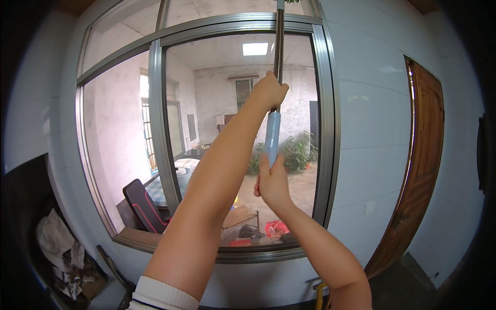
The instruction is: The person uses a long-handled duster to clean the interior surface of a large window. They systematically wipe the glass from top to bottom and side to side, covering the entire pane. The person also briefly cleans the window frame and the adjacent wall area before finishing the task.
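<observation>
A long metal pole (279,42) with a light-blue handle grip (272,130) stands nearly upright before the window. Higher up, my left hand (271,91) is closed around the metal shaft, just above the blue grip. My right hand (273,184) grasps the lower end of that grip. At the top edge of the view, the pole ends in a light-blue connector and a green fringed head (291,1), mostly cut off. Behind the pole is a sliding window with a metal frame (326,128) and large glass panes (221,100).
A wooden door (424,155) is at the right in a pale tiled wall (368,116). At lower left, a dark recess holds crumpled bags and scraps (62,252). Through the glass appear a dark chair back (143,205), leafy plants (296,153) and a red plastic bag (277,228).
</observation>
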Demonstrator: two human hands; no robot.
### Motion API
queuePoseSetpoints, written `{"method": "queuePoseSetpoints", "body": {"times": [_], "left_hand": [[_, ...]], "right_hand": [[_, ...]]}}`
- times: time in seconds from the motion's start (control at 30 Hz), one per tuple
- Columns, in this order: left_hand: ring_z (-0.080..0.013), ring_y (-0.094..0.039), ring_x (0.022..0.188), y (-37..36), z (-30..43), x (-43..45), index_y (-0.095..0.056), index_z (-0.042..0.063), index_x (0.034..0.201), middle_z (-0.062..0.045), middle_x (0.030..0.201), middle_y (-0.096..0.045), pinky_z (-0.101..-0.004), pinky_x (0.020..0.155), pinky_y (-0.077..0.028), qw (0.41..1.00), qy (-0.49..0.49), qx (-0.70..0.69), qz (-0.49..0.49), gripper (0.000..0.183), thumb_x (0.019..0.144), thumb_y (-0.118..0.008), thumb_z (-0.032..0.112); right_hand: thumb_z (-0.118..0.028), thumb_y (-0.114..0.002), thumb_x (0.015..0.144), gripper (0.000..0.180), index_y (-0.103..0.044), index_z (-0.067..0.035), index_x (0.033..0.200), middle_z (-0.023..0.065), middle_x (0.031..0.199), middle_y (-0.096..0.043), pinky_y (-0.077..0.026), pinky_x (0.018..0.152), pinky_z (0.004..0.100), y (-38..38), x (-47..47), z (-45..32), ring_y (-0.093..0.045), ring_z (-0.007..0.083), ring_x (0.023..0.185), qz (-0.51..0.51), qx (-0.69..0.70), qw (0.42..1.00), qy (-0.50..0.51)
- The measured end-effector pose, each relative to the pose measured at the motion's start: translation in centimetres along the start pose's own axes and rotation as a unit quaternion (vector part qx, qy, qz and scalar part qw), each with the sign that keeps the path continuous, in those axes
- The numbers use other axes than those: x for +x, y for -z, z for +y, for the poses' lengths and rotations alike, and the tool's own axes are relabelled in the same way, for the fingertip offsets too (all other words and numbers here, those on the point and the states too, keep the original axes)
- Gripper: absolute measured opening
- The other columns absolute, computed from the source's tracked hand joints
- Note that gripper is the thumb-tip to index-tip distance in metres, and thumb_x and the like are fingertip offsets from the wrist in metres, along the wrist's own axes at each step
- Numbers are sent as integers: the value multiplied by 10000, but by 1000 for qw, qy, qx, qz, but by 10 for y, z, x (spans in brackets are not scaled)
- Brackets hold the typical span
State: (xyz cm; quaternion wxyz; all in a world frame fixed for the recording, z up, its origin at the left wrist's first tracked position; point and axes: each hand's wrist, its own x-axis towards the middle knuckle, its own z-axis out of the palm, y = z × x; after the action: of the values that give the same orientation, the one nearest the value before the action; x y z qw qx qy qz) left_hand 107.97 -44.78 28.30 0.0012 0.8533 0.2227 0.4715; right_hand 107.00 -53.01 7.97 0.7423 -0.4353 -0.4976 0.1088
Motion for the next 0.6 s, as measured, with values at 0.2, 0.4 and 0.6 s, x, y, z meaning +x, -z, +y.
{"method": "queuePoseSetpoints", "body": {"times": [0.2, 0.4, 0.6], "left_hand": [[-395, -635, 938, 32, -54, -36, -430, -81, 1214, -265, 1022, -634, -449, 831, -507, 999, 51, 16, -5, 564, 840, -540, 327], [-397, -640, 892, 57, -100, -53, -436, -105, 1168, -290, 960, -633, -444, 795, -513, 997, 51, 36, 48, 552, 837, -536, 326], [-420, -639, 829, 65, -114, -65, -443, -121, 1086, -314, 900, -623, -454, 770, -505, 993, 74, -21, 93, 502, 833, -540, 301]], "right_hand": [[-300, -450, 988, 304, -304, -32, 979, 34, 529, -431, -385, 344, 280, -63, -17, 20, -462, 122, 386, -46, 45, 998, -1], [-296, -450, 989, 296, -328, -27, 972, 53, 527, -466, -395, 351, 293, -97, -17, 43, -486, 134, 395, -60, -28, 997, 37], [-311, -471, 975, 329, -374, -2, 1029, 107, 565, -523, -433, 397, 339, -95, -12, 57, -546, 203, 435, -41, -116, 988, 93]]}}
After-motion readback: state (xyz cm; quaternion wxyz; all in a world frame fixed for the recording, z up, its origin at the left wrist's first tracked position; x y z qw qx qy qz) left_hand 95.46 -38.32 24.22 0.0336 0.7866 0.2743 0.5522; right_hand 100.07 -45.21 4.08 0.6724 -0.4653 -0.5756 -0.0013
